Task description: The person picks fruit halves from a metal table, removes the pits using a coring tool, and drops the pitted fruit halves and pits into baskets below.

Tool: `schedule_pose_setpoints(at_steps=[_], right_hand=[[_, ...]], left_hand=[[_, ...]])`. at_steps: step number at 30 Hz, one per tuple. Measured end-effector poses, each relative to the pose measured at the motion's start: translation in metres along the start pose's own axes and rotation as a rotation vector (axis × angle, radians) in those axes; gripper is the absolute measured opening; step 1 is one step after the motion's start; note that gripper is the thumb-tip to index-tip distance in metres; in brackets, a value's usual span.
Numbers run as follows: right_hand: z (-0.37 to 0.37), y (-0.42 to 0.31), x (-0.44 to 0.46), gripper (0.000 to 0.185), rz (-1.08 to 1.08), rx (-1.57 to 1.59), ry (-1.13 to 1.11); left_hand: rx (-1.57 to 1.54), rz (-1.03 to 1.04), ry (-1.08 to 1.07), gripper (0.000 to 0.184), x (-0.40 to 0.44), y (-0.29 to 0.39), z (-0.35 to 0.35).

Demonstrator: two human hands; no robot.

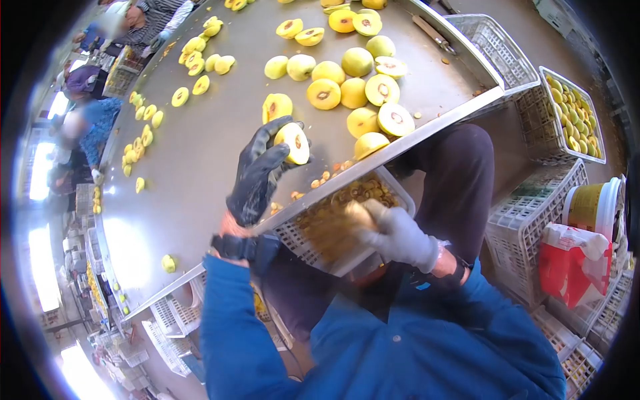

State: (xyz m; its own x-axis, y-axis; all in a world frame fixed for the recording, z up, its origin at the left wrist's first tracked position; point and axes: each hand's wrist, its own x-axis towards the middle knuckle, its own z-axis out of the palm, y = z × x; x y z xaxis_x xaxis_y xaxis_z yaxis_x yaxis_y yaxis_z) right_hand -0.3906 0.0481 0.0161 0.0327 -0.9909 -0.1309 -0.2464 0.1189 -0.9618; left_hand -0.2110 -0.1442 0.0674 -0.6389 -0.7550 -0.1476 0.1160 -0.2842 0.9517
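My left hand [257, 170], in a black glove, holds a peach half [292, 143] just above the metal table, its cut face and brown centre showing. My right hand [400, 237], in a pale grey glove, is closed around a tan, wooden-looking handle [361, 217]. Motion blurs that handle, and its working end cannot be made out. Below the right hand, a white plastic crate [293, 241] contains brown pits and scraps. Close to the left hand, another peach half [277, 107] lies on the table among several yellow peaches and halves [325, 93].
The metal table [220, 143] has a raised edge [453, 123]. A wooden-handled tool [427, 28] lies near its far right corner. At right stand a fruit-filled crate [572, 117], stacked crates [533, 220] and a red bag [575, 260]. Other people [100, 127] work across the table.
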Motion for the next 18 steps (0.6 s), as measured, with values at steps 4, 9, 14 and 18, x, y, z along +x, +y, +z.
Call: schedule_pose_setpoints(at_steps=[4,9,14,18], right_hand=[[0.015,-0.038,0.003,0.031,-0.176,-0.054,0.134],[0.032,-0.056,-0.008,0.028,-0.278,-0.272,0.204],[0.037,-0.062,-0.016,0.026,-0.305,-0.316,0.229],[0.037,-0.064,-0.021,0.025,-0.277,-0.393,0.223]], left_hand=[[0.247,0.241,0.202,0.041,-0.058,-0.019,0.027],[0.068,0.326,0.383,0.044,-0.095,-0.027,0.073],[0.143,0.372,0.454,0.041,-0.110,-0.021,0.098],[0.334,0.436,0.526,0.038,-0.113,-0.027,0.105]])
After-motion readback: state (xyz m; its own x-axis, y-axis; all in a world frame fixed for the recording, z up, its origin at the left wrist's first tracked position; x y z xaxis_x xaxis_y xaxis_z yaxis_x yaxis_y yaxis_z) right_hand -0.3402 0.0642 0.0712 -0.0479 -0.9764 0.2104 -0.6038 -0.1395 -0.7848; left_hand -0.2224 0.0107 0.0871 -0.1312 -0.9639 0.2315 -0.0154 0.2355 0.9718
